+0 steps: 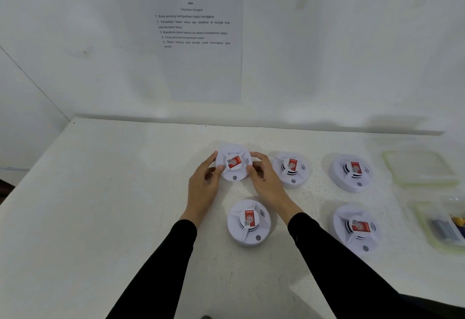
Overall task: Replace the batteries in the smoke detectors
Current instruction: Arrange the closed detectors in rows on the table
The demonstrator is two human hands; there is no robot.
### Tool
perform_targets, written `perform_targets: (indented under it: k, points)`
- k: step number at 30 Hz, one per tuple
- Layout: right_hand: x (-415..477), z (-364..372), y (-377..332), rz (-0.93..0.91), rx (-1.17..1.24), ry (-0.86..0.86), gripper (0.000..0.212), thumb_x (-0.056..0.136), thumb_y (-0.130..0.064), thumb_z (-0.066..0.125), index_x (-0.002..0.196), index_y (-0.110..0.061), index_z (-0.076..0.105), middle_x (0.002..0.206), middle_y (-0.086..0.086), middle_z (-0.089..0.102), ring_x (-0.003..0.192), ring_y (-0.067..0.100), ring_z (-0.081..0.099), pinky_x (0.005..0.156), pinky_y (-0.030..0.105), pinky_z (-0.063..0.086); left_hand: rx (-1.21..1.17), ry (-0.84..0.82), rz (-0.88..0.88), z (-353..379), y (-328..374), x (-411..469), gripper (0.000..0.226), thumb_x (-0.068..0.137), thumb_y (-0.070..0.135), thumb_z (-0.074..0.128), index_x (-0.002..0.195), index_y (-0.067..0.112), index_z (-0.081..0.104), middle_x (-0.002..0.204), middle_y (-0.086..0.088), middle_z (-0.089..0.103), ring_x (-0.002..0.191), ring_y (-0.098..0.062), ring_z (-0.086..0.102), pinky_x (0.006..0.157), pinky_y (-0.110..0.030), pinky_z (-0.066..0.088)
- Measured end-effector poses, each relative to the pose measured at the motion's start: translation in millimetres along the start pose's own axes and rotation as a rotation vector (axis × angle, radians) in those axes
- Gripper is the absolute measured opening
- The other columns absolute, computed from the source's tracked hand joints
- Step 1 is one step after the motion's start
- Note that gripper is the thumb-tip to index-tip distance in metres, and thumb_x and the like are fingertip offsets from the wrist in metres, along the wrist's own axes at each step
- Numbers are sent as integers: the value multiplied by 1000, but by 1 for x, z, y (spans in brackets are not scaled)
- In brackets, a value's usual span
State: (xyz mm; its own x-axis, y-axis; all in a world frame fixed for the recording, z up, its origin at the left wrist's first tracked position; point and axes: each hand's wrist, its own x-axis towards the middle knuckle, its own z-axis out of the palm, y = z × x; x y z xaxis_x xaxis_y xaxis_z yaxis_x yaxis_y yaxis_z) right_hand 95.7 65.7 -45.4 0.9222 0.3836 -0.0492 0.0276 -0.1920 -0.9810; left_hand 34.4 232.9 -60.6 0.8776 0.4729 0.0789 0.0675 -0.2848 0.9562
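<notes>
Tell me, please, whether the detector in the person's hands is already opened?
Closed, it seems: the held detector looks whole between left hand and right hand, no battery showing.

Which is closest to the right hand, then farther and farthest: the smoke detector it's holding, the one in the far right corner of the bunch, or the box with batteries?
1. The held smoke detector: touching the right hand, with the left hand on its other side.
2. The far right detector: back row, further right.
3. The battery box: at the table's right edge, farthest.
</notes>
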Motion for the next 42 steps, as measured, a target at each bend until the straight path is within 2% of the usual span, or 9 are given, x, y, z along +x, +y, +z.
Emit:
perform_targets:
  k: [4, 9, 22, 29, 33, 35, 37, 39, 42]
  points:
    - [-1, 0, -1, 4, 2, 3, 27, 100, -28, 49, 126, -34, 44, 114, -3, 64, 107, 7, 60, 87, 20, 47, 1, -1, -2, 0, -1, 0, 43, 96, 28, 62, 139, 26, 55, 130, 7, 64, 108, -3, 63, 82, -8, 47]
    - [-3, 0, -5, 20, -14, 7, 27, 100, -27, 48, 126, -35, 44, 113, -5, 63, 104, 0, 58, 78, 13, 43, -5, 8, -19, 0, 1, 0, 42, 95, 27, 63, 137, 29, 57, 126, 8, 66, 104, 1, 63, 80, -6, 46]
    - [-5, 1, -6, 34, -14, 14, 27, 100, -28, 49, 124, -38, 43, 110, -11, 63, 103, -3, 57, 75, 7, 45, 20, 2, -5, 1, 1, 1, 43, 96, 29, 62, 139, 28, 55, 126, 9, 65, 103, 3, 62, 80, -6, 46]
    - [-2, 1, -2, 23, -17, 15, 29, 100, -27, 49, 128, -33, 45, 115, -6, 63, 108, 4, 58, 86, 18, 47, 24, 8, 9, 0, 2, -1, 42, 96, 27, 62, 138, 26, 55, 125, 13, 62, 104, 4, 61, 82, -8, 48]
    - [-1, 2, 0, -16, -59, 23, 33, 99, -28, 51, 132, -26, 47, 125, -5, 56, 114, 6, 54, 92, 20, 48, 99, 42, 67, 1, 0, 2, 41, 96, 23, 61, 137, 22, 56, 124, 3, 56, 106, -7, 60, 80, -3, 45]
    - [-3, 2, 1, -19, -82, 26, 34, 99, -27, 51, 133, -23, 47, 127, -6, 54, 114, 2, 52, 94, 15, 45, 123, 45, 64, 1, 0, 3, 40, 97, 23, 60, 137, 19, 56, 122, -1, 56, 103, -8, 60, 80, -2, 44]
    - [-4, 3, -1, -26, -110, 27, 37, 99, -23, 52, 135, -20, 46, 126, -6, 51, 111, -1, 49, 89, 3, 41, 134, 50, 49, 1, -1, 3, 40, 97, 24, 59, 137, 17, 57, 123, -2, 58, 103, -10, 62, 80, -1, 43]
    - [-4, 4, -2, -23, -145, 23, 38, 99, -21, 52, 137, -17, 46, 125, -7, 49, 109, -3, 47, 86, -1, 39, 141, 60, 33, 0, -1, 2, 40, 98, 24, 58, 137, 16, 57, 122, -2, 59, 104, -12, 62, 79, -2, 43]
    - [-3, 5, -3, -12, -173, 8, 41, 100, -24, 49, 139, -15, 45, 130, -4, 50, 117, 3, 48, 100, 14, 40, 160, 75, -1, 0, 1, 1, 41, 99, 25, 56, 140, 17, 54, 117, 2, 62, 102, -11, 59, 85, -10, 41]
